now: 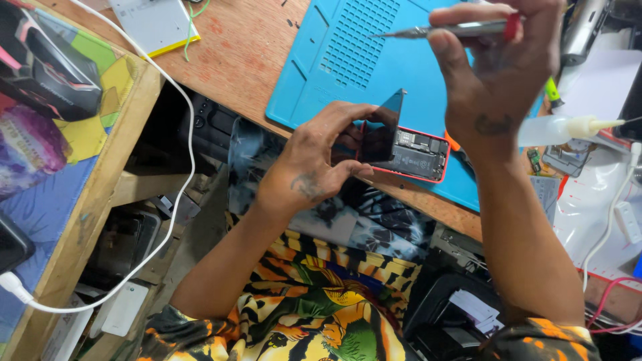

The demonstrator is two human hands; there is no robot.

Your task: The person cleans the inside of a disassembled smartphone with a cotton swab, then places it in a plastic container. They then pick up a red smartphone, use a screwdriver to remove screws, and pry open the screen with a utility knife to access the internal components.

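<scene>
At the near edge of the wooden workbench [234, 60], we log the following. Left hand [321, 160]: closed on the dark screen panel [382, 130] of an opened smartphone [418, 155], tilting the panel up on edge; thumb and fingers pinch its lower part. The smartphone, with a coral-red case, lies at the front edge of a blue silicone repair mat [348, 53], its battery and boards exposed. Right hand [501, 73]: raised above the mat, fingers wrapped around a slim metal screwdriver [455, 29] with a red collar, tip pointing left, clear of the phone. Further out we note a white plastic squeeze bottle [568, 127] with a needle tip to the right of the mat, and a white cable [184, 154] trailing down the bench's left side.
</scene>
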